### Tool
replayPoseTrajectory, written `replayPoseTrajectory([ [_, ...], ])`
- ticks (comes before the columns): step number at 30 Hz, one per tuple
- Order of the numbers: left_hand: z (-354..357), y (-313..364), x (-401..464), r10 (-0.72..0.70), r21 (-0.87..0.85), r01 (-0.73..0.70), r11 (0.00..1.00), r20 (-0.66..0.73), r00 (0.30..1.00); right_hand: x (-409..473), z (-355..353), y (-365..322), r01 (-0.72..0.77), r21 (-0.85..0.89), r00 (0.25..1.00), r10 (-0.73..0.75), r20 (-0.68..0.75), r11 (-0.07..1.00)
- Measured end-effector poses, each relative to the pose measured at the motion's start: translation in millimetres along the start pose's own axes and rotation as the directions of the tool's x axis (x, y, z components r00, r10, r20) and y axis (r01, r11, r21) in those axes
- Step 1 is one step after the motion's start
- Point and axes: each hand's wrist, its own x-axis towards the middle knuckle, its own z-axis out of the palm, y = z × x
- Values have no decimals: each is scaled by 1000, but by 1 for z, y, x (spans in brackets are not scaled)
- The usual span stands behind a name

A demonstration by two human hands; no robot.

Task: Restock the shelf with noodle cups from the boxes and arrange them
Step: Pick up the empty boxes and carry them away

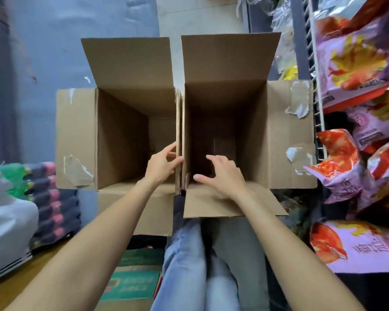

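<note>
Boxes side by side, flaps up, walls touching at a central seam; no noodle cups are visible in either. Left of the seam, the left box (pixel 121 135) shows a bare floor. The left hand (pixel 161 164) pinches the seam wall. Right of the seam, the right hand (pixel 225 173) hovers, fingers spread and holding nothing, over the right box (pixel 225 122), its depths too dark to judge.

left plain brown cardboard box (pixel 76 135): we see tan, whitish tape scraps
right plain brown cardboard box (pixel 290 135): we note same tan, darker brown inside
crinkly snack bags on wire rack (pixel 355 63): we log lilac-pink, red-orange and yellow print
person's jeans (pixel 184 254): light washed blue
flat green carton (pixel 135 281): green, red trim
floor (pixel 61 41): blue-grey
</note>
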Motion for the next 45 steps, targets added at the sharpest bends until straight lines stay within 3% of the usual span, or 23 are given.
replayPoseTrajectory([
  [4, -12, -30, -27, -39, 164, 26, 986, 78, 996, 22, 19, -31, -55, 223, 999, 53, 11, 973],
  [8, -5, -39, -34, -87, 4, 87, 996, 57, 995, 45, 35, -46, -74, 340, 996, 84, -13, 938],
  [12, 6, -30, -22, 6, 12, -7, 1000, 103, 995, 54, 44, -39, -39, 330, 999, 41, 1, 943],
  [15, -2, -40, -21, 31, 104, -37, 994, 59, 998, 60, 46, -48, 0, 178, 998, 10, -58, 984],
  [18, -20, -52, -22, -24, 249, 52, 967, -116, 993, 61, 52, -62, -68, 128, 993, 80, -90, 989],
  [21, -36, -56, -17, -41, 198, 59, 978, -95, 995, 62, 52, -77, -144, 118, 985, 154, -79, 983],
  [25, -56, -49, -11, -19, 290, 61, 955, -146, 989, 56, 30, -107, -189, 28, 958, 190, -217, 982],
  [29, -109, -37, -22, -34, 361, 150, 921, -310, 950, 40, 0, -149, -174, -6, 935, 164, -315, 985],
  [34, -201, -12, -56, -33, 350, 172, 921, -368, 929, 19, -46, -217, -157, -19, 920, 139, -367, 987],
  [37, -257, 15, -81, -14, 259, 129, 957, -402, 915, 2, -84, -266, -140, -60, 920, 108, -376, 988],
  [41, -316, 59, -100, 12, 73, 21, 997, -425, 905, -18, -144, -323, 4, -4, 932, -5, -362, 1000],
  [45, -384, 104, -102, 64, 106, -18, 994, -449, 891, -14, -216, -372, 94, 79, 928, -58, -369, 993],
])
